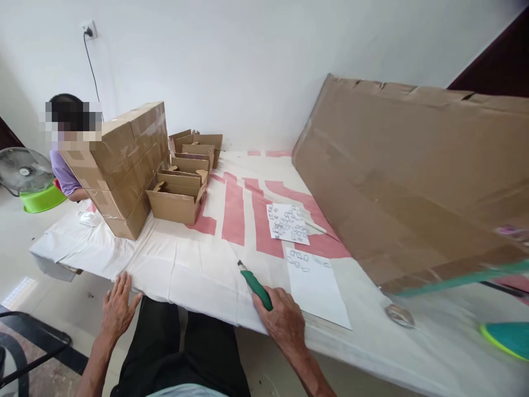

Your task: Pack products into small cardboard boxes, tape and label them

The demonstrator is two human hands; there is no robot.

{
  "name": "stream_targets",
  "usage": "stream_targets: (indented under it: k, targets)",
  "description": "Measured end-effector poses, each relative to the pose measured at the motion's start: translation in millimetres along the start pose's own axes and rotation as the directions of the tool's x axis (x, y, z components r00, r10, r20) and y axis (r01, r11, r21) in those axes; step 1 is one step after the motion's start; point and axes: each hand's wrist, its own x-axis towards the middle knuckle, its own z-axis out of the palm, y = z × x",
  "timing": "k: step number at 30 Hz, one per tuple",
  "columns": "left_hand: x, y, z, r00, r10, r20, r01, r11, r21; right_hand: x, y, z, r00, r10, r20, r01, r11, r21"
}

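My right hand is wrapped round the green handle of a utility knife. Its dark metal tip points away from me, over the white cloth of the table. Just right of the knife lies a white paper sheet, with a smaller paper covered in drawn shapes behind it. My left hand rests on the table's near edge, fingers stretched out and holding nothing. Beyond it rises a stack of taped cardboard boxes. Open cardboard boxes stand in a row beside that stack.
A large cardboard box fills the right side of the table. Near its lower edge lies a roll of clear tape. Behind the stack sits another person. A fan and a green basin are at far left.
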Motion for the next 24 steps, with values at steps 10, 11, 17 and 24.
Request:
stream_targets:
  k: [10, 11, 17, 24]
  targets:
    - [18, -37, -41.4, 0.97, -0.206, 0.127, 0.206, 0.978, 0.008, 1, 1, 2, 1.0, -0.003, -0.029, 0.004, 1.0, 0.022]
    - [21, -38, -44.5, 0.968, -0.214, 0.13, 0.214, 0.977, 0.009, 1, 1, 3, 0.999, -0.006, -0.032, 0.007, 1.0, 0.028]
    - [28, -42, -45.1, 0.972, -0.215, 0.094, 0.218, 0.976, -0.02, 0, 2, 4, 1.0, 0.018, -0.006, -0.018, 0.998, 0.052]
    - [17, -74, -24.7, 0.932, -0.345, 0.111, 0.345, 0.938, 0.016, 0, 9, 7, 0.999, 0.026, 0.033, -0.03, 0.992, 0.121]
